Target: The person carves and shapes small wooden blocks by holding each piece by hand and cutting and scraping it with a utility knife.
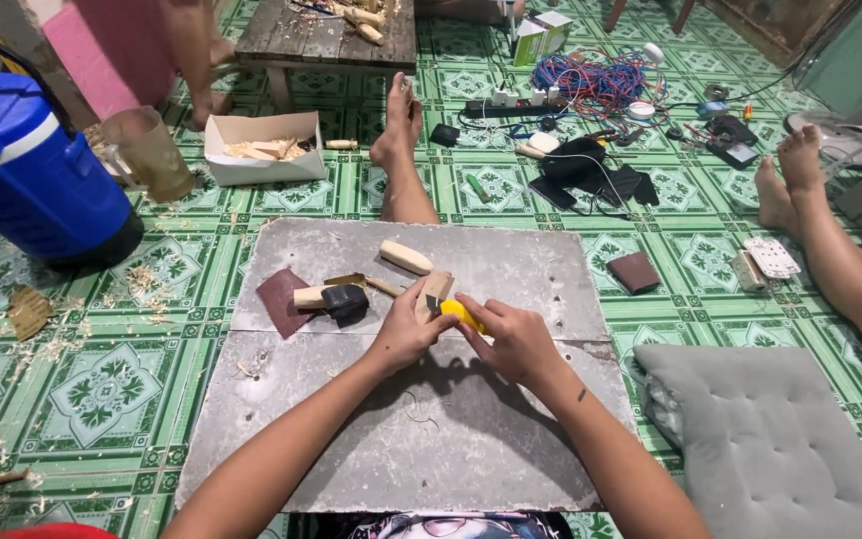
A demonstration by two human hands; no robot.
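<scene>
Wood piece (435, 292), grey board (511, 269), green tiled floor (122, 389)

The near half of the grey board (431, 439) lies bare apart from the person's own forearms, so a hand could pass freely there. Beyond the left hand (406, 334) and right hand (516, 339), the way is crowded by a wooden block (406, 257), a mallet (336, 297) and a sheet of sandpaper (279, 299). The board's far right part is open. A grey cushion (760, 439) blocks the right side, a blue cooler (27, 170) the far left
</scene>
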